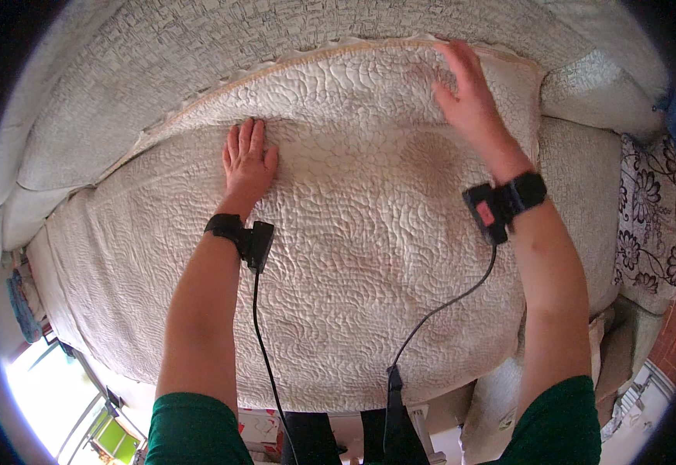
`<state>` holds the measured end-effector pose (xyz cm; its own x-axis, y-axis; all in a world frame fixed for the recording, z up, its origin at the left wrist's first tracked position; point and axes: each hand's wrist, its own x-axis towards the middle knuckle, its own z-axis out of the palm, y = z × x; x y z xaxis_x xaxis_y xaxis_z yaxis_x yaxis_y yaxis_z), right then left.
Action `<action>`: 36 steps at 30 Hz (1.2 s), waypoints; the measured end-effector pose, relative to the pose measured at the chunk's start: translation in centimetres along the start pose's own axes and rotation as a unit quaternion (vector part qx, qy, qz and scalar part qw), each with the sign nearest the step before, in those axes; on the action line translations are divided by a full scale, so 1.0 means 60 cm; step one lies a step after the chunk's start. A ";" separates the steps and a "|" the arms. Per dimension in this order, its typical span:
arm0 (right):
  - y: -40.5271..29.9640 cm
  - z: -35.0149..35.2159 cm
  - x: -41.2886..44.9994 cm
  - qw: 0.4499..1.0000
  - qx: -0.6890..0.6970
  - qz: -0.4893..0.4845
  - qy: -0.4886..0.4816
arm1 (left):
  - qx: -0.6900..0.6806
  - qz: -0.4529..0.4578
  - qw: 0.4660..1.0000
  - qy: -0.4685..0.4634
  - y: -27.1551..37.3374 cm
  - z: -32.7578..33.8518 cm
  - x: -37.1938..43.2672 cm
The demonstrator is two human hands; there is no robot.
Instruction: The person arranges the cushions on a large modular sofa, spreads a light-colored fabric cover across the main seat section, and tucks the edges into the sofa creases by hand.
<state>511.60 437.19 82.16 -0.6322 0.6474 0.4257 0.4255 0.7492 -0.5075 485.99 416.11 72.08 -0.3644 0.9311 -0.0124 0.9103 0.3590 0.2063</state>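
Observation:
A cream quilted sofa cover [338, 267] with a stitched wavy pattern is spread over the seat and runs a little way up the backrest. My left hand [250, 160] rests flat on it near the fold between seat and back, fingers pointing away from me. Farther right and higher, my right hand [465, 93] is over the cover's upper part, near its tan-trimmed top edge [372, 45]. Its thumb and fingers are spread and slightly blurred; whether it touches the fabric I cannot tell. Neither hand holds anything.
The patterned sofa backrest [210, 46] rises behind the cover. At the right are an armrest cushion [599, 96] and a floral-print cloth [648, 215]. Black wrist devices trail cables [265, 343] across the cover. A bright window [53, 395] shows at lower left.

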 end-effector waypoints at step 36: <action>0.109 0.093 -0.054 0.923 -0.255 0.098 -0.270 | -0.088 -0.030 0.983 -0.160 0.106 -0.004 0.145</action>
<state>512.82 439.21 73.29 -0.6831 0.7162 -0.1431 0.7282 0.6830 -0.0572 488.55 426.48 73.52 -0.3099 0.8917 -0.3299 0.8306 0.4228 0.3625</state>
